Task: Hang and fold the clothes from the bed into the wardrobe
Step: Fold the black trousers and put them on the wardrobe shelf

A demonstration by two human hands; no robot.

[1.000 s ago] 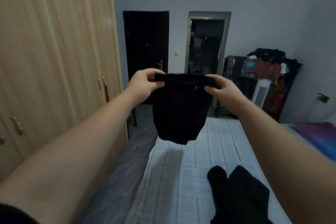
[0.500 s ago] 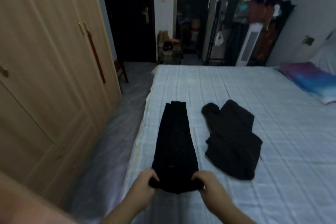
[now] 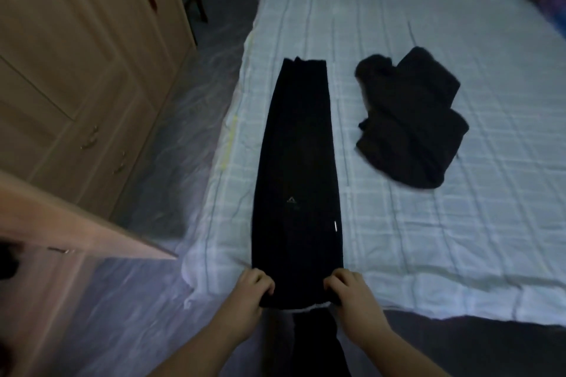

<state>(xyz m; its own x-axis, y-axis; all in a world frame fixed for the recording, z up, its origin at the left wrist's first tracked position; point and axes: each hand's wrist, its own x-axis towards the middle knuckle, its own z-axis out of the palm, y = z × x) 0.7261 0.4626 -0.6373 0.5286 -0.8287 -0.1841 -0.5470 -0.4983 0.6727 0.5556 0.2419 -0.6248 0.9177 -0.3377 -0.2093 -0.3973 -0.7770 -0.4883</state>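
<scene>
Black trousers (image 3: 298, 168) lie flat, folded lengthwise into a long strip on the near left part of the bed (image 3: 428, 239), waistband at the near edge, leg ends pointing away. Left hand (image 3: 251, 291) grips the near left corner of the waistband, fingers curled over the fabric. Right hand (image 3: 352, 292) grips the near right corner the same way. Both forearms reach in from below. Small triangular logo (image 3: 291, 199) on the trousers, no readable text. Crumpled black garment (image 3: 410, 119) lies apart to the right on the checked sheet. Wooden wardrobe (image 3: 76, 70) stands left, one door (image 3: 85, 229) open.
</scene>
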